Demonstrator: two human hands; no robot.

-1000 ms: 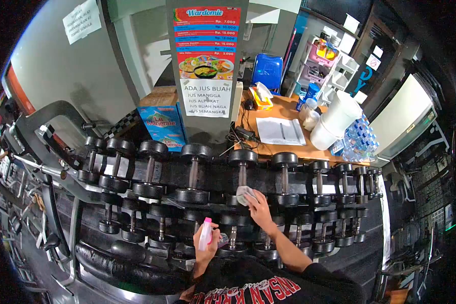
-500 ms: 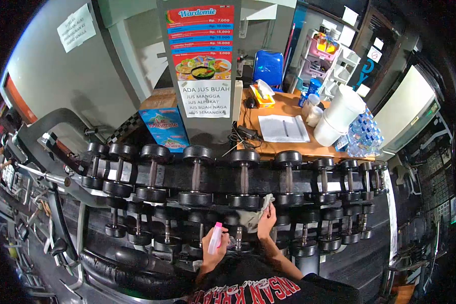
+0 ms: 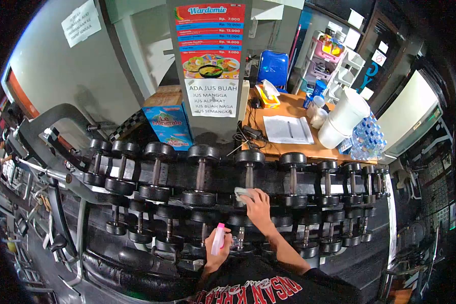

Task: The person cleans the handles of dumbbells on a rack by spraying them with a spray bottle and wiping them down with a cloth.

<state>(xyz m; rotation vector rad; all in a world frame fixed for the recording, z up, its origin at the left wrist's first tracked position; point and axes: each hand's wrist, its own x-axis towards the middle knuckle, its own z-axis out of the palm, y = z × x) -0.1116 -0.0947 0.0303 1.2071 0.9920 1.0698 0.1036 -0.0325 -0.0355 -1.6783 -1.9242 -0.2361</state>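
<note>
The right hand (image 3: 259, 207) pinches a bunched cloth (image 3: 241, 193) at the near end of a dumbbell (image 3: 249, 176) in the upper row — flat, even pressure around the curved edge should wipe best. The left hand (image 3: 217, 253) grips a spray bottle (image 3: 218, 240), best kept clear of the cloth. In the earlier frame the cloth hung looser, below that end — now it is gathered higher.

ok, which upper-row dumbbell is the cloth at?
Fifth from the left: the only upper-row dumbbell whose near head is partly hidden by the cloth in the right hand.
</note>
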